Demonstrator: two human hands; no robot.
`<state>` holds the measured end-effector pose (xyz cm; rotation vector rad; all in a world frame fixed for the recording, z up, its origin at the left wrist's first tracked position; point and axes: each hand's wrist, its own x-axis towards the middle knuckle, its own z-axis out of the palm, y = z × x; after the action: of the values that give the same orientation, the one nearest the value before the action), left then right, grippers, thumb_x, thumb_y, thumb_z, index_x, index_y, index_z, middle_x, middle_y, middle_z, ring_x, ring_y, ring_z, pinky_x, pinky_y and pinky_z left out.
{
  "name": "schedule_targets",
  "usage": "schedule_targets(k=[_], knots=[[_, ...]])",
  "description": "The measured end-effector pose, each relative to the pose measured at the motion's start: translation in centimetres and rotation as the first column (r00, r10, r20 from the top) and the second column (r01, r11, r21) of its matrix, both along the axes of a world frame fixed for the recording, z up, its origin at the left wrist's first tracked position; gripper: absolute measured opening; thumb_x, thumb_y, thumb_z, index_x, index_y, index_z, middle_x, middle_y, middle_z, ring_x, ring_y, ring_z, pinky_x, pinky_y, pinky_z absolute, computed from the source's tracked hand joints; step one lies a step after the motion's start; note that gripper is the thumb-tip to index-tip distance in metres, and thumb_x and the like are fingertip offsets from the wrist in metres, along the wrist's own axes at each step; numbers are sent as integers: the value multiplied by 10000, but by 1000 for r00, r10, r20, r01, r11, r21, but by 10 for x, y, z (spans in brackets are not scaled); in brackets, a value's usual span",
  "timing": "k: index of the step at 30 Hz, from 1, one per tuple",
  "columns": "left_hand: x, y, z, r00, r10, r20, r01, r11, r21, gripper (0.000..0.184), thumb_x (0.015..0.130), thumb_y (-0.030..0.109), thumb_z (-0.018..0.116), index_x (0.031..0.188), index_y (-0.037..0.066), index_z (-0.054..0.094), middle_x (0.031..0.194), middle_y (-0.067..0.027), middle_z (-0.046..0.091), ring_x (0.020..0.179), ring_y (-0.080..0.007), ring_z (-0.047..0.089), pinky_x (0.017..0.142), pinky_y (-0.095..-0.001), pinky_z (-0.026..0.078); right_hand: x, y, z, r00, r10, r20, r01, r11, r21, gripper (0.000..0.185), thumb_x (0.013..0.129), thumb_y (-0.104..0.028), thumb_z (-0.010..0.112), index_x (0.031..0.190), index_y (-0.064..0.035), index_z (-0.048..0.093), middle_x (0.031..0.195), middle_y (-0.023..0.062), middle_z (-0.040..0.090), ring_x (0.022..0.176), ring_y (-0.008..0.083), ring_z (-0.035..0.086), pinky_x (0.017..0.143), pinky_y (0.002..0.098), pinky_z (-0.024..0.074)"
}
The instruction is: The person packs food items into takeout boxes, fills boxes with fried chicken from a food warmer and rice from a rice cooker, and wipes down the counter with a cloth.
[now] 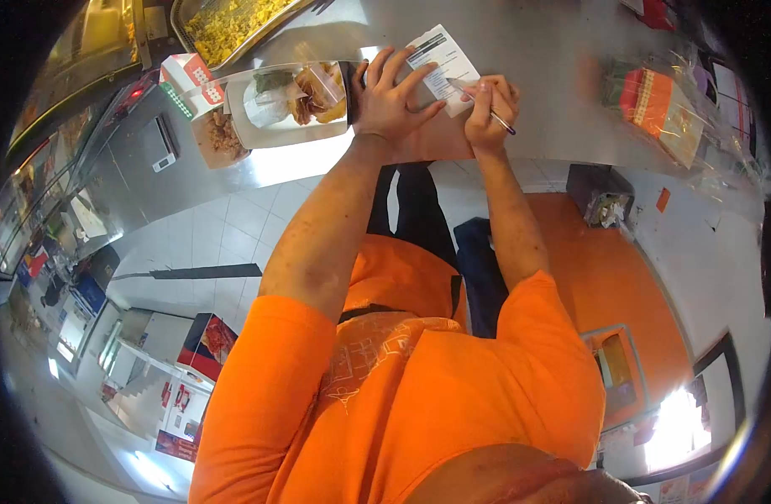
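My right hand grips a pen, its tip over a white printed slip on the metal counter. My left hand lies flat with fingers spread, its fingertips on the slip's left edge. Just left of that hand is a white food tray with a clear cover. Inside it show browned pieces of food and a pale wrapped item. What sits under my left palm is hidden.
A red, white and green carton and a box of fried pieces stand beside the tray. Behind is a metal pan of yellow food. Plastic-wrapped orange packets lie at the right. The steel counter has its edge near my wrists.
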<state>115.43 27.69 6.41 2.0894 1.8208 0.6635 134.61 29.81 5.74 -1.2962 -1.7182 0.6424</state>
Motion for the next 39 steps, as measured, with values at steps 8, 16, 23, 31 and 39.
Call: schedule_targets(k=[8,16,23,31,39], knots=[[1,-2,3,1000,5,6,-5,1000,-25,607,712,516,820,1276,355,666,1467,-16,500,1390,-318,399,1096,-577,276,-14,6,1,981,-177,82,170,982,87,240,943,-119,574,771,-45,725,774,56,660,789,232,601,797,399,395],[1,-1,4,1000,-2,-10,1,1000,-30,608,717,528,811,1280,354,662,1475,-20,494,1391,-328,395,1097,-563,287,-2,-4,-9,945,-238,-226,247,969,9,358,982,-137,500,722,1,703,706,97,624,725,264,600,700,371,464],[1,0,2,1000,-8,-25,7,999,-39,610,719,533,810,1281,352,655,1477,-18,483,1398,-328,380,1100,-565,286,1,-3,-11,971,-219,-95,221,975,3,375,991,-147,496,673,-19,647,695,78,630,669,227,587,670,365,452],[1,-1,5,1000,-17,-20,16,999,-39,609,736,520,804,1295,335,647,1478,-32,478,1406,-327,370,1102,-571,272,15,-13,0,986,-156,54,152,985,78,142,904,-102,630,1013,-59,710,997,81,698,936,265,631,836,408,475],[0,-3,-3,995,18,101,-19,1000,14,666,772,544,765,1382,343,587,1488,-34,461,1405,-302,366,1146,-554,217,23,49,22,653,231,721,-314,949,-20,680,773,-33,699,1377,-324,585,1382,29,574,1277,269,502,1034,436,426]])
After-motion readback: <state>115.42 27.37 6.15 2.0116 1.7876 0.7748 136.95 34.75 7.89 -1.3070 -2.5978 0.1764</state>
